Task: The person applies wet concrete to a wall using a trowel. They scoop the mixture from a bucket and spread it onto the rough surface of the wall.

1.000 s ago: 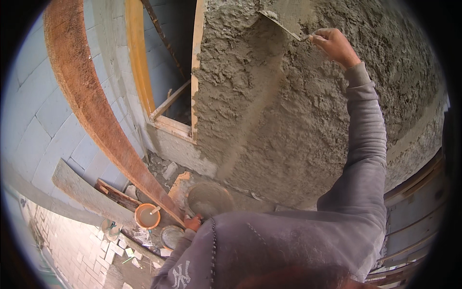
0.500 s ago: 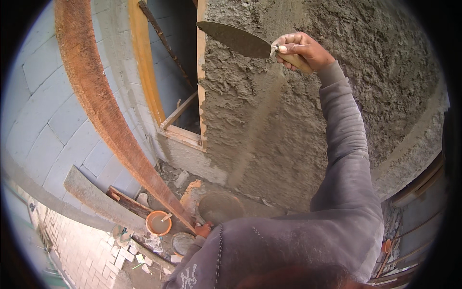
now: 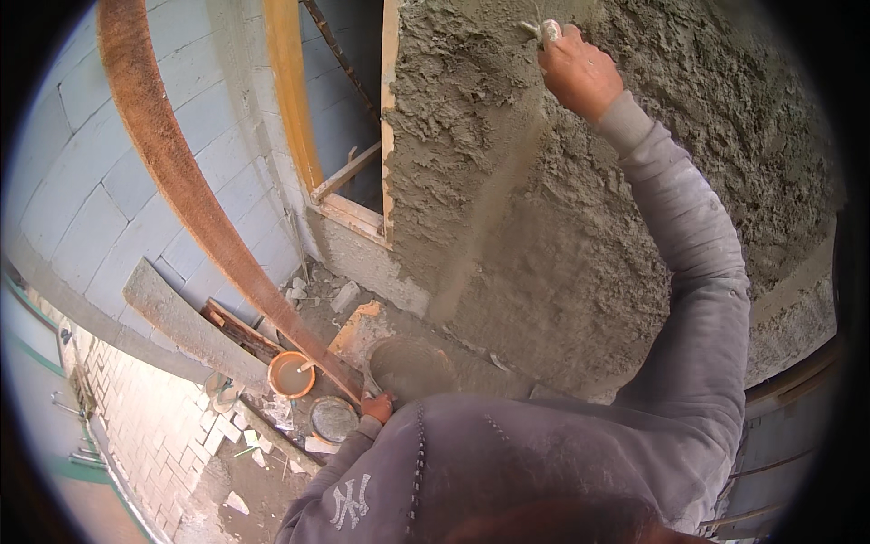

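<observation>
My right hand (image 3: 582, 77) is raised against the upper wall, closed around a trowel (image 3: 532, 30). Only the trowel's metal neck shows clearly; the handle is inside my fist and the blade cannot be made out. Wet, rough grey mortar covers the wall (image 3: 589, 208), with one smoother band running down it. Low by my left side, my left hand (image 3: 377, 407) is closed at the lower end of a long reddish-brown wooden board (image 3: 195, 195). That board slants up to the far left, standing away from the wall.
A wooden window frame (image 3: 388, 136) borders the mortar on the left, beside a pale block wall (image 3: 127, 195). Below stand an orange bucket (image 3: 275, 381), a round basin of mortar (image 3: 412, 367) and a smaller grey container (image 3: 333, 419). A plank (image 3: 195, 326) leans against the blocks.
My right hand has gone up and closer to the wall, turning so its back shows and the trowel's blade is no longer seen. My left hand keeps its hold on the board; the view has shifted slightly.
</observation>
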Demonstrator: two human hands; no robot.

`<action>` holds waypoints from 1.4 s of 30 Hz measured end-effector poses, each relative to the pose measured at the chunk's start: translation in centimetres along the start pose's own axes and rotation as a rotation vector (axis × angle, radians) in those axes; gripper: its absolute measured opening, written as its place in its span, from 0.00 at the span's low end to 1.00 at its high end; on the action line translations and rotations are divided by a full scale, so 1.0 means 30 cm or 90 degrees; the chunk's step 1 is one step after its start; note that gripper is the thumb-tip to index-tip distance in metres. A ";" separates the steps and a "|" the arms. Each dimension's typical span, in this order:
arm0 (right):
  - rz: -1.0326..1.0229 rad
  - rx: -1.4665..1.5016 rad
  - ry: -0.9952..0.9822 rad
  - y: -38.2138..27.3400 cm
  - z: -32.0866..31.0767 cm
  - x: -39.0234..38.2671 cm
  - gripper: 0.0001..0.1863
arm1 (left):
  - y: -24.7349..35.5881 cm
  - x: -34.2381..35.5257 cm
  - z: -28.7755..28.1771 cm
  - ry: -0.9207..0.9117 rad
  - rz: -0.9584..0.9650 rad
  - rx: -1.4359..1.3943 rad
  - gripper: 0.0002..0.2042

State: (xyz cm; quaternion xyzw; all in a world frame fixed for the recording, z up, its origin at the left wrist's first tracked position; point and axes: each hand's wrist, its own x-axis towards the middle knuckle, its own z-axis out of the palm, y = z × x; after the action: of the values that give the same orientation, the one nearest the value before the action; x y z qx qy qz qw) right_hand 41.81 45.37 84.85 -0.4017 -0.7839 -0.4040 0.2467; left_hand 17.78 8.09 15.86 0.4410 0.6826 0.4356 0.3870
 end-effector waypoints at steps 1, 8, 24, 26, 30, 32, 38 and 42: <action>0.006 -0.025 -0.042 0.008 0.003 0.021 0.14 | -0.036 0.015 0.027 0.016 0.022 0.016 0.17; -0.072 -0.199 -0.263 0.183 -0.224 -0.162 0.12 | 0.392 -0.031 0.104 0.134 -0.262 -0.410 0.30; 0.913 1.463 -1.023 -0.504 0.185 -1.562 0.14 | 0.784 -0.124 0.293 0.309 0.132 -0.150 0.36; 1.014 1.515 -1.003 -0.552 0.218 -1.588 0.14 | 0.830 -0.169 0.337 0.325 0.182 -0.078 0.35; 0.875 1.379 -0.915 -0.554 0.205 -1.554 0.19 | 0.858 -0.228 0.379 0.254 0.124 -0.183 0.39; 0.685 1.259 -0.800 -0.544 0.162 -1.528 0.21 | 0.804 -0.215 0.361 0.223 0.135 -0.183 0.37; 0.167 0.926 -0.516 -0.469 0.055 -1.498 0.24 | 0.917 -0.186 0.311 0.147 0.164 -0.199 0.31; -0.079 0.737 -0.577 -0.377 0.013 -1.521 0.24 | 0.974 -0.190 0.260 0.110 0.132 -0.237 0.33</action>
State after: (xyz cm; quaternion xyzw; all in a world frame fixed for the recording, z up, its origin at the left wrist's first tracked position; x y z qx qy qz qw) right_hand 57.75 22.07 47.25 -0.2892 -0.9181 0.2668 0.0480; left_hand 34.41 11.46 41.52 0.3910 0.5720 0.6275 0.3552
